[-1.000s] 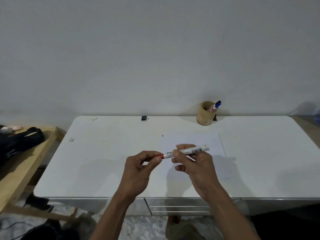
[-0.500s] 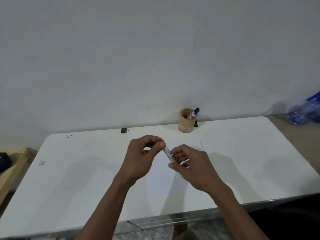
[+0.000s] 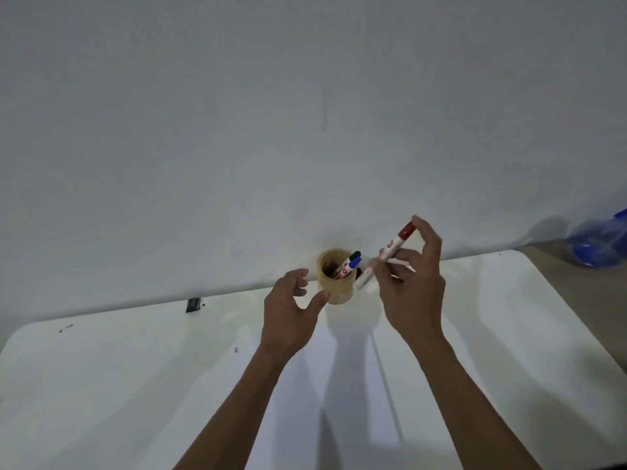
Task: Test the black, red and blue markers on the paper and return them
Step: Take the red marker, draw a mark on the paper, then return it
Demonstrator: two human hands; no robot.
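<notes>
Up near the back edge of the white surface (image 3: 135,385), the right hand (image 3: 414,293) holds the red marker (image 3: 386,257) tilted, its red cap pointing up and to the right and its white barrel slanting down to the left. The thumb and the first fingers (image 3: 403,256) are clamped on the barrel around its middle, while the index finger stretches up alongside the cap, its tip just beyond the cap's end. The marker's lower end sticks out below the fingers and hangs just to the right of the wooden cup (image 3: 336,286), close to its rim but outside it.

The left hand (image 3: 291,310) is empty, its fingers curled loosely and spread apart. Its thumb tip sits against or right beside the cup's left wall, and the other fingers hover just left of the rim; whether the thumb truly touches the cup cannot be told.

Inside the cup, between the two hands, stand the blue marker (image 3: 349,266) and the black marker (image 3: 355,255), both leaning toward the right-hand fingers with their caps above the rim. The sheet of paper (image 3: 339,385) lies on the surface below both wrists, well back from the fingertips. A small black object (image 3: 193,304) lies far to the left of the left hand, and a blue plastic bag (image 3: 600,245) sits off to the right, beyond the surface.
</notes>
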